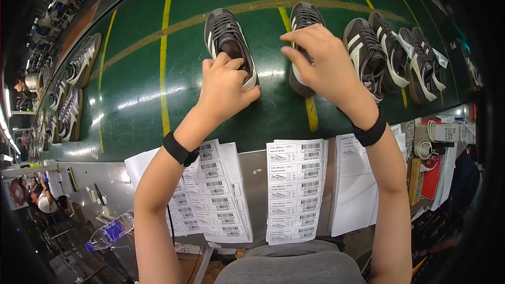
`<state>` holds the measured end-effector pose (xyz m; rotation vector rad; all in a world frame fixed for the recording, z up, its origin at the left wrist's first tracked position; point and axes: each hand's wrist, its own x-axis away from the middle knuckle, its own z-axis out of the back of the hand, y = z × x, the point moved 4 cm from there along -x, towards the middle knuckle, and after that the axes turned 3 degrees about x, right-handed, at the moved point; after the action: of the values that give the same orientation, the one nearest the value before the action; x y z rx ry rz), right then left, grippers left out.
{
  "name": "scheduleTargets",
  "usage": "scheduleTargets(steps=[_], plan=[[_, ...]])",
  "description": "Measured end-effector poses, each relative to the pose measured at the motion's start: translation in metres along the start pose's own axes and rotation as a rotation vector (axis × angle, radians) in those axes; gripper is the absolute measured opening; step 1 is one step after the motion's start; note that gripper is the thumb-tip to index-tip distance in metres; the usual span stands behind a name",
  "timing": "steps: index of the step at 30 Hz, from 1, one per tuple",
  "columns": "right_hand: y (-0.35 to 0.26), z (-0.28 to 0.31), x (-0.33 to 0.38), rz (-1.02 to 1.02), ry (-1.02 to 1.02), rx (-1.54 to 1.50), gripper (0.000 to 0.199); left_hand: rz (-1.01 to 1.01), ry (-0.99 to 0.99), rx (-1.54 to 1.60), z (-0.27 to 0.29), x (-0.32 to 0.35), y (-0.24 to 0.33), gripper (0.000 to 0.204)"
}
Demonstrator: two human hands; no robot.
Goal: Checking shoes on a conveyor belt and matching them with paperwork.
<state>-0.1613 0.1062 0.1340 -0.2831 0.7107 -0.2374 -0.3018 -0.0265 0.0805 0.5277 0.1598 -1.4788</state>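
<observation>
White label sheets (pixel 295 189) (below shoes (pixel 229 47))

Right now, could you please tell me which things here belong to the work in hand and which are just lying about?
In hand:
- left hand on left dark sneaker
- right hand on right dark sneaker
- barcode label sheets

Lying about:
- plastic water bottle
- sneakers further right
- sneakers far left
- red box

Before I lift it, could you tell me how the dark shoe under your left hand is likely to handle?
The dark shoe probably lifts lightly, being a slim low sneaker. It sits flat on its sole, so rolling seems unlikely. The left hand presses its heel opening, suggesting a soft upper.
</observation>
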Motion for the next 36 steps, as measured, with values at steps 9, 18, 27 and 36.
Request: scheduleTargets(steps=[9, 18, 27, 36], plan=[[-0.087, 0.01, 0.04, 0.05, -0.27, -0.262, 0.033, -0.062, -0.498, 0.533, 0.092, 0.031, 0.135, 0.029], [-0.059, -0.005, 0.025, -0.256, -0.487, -0.604, 0.007, -0.062, -0.459, 0.644, 0.104, 0.028, 0.141, 0.038], [-0.041, -0.022, 0.029, -0.51, -0.664, -0.893, 0.016, -0.269, -0.275, 0.638, 0.091, 0.048, 0.138, 0.029], [-0.078, 0.012, 0.008, -0.028, -0.233, -0.317, 0.004, -0.031, -0.193, 0.296, 0.091, 0.056, 0.154, 0.023]])
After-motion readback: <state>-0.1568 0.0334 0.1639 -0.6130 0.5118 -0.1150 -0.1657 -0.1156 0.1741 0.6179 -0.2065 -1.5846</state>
